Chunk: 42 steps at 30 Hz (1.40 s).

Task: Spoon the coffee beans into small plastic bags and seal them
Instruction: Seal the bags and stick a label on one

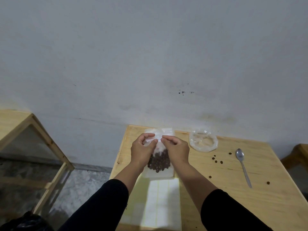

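Both hands pinch the top of a small plastic bag of coffee beans on the wooden table

The left hand (143,150) and the right hand (177,150) meet fingertip to fingertip over the upper edge of the small plastic bag (159,172), each with thumb and fingers curled, pinching its clear top strip; the bag lies flat between and under the hands, its coffee beans (160,162) gathered in the lower half, just behind the wrists. Nearer the person than the bag sits a stack of empty bags (162,202). Right of the bag lie a crumpled clear bag (203,140), a few loose beans (216,160) and, farther right, a metal spoon (243,165), all on the table (275,205)
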Each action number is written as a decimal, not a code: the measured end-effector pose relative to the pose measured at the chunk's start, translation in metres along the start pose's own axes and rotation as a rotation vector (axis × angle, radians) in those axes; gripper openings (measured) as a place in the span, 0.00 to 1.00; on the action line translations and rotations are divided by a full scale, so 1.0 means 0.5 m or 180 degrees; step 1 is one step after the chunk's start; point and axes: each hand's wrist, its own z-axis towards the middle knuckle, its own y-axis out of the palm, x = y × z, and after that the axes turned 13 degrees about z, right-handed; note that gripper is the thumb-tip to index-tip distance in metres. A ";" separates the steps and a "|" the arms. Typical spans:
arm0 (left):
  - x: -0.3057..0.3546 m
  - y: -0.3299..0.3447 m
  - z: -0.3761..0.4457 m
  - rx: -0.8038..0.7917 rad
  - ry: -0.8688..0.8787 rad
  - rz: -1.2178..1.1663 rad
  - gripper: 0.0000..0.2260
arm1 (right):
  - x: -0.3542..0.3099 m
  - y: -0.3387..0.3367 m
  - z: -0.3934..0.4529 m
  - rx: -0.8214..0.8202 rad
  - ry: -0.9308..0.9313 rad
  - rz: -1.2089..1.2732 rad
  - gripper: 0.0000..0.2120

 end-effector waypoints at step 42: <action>-0.056 0.127 0.067 0.0266 -0.0389 0.0887 0.09 | 0.105 -0.077 0.143 -0.0234 0.0392 -0.0387 0.11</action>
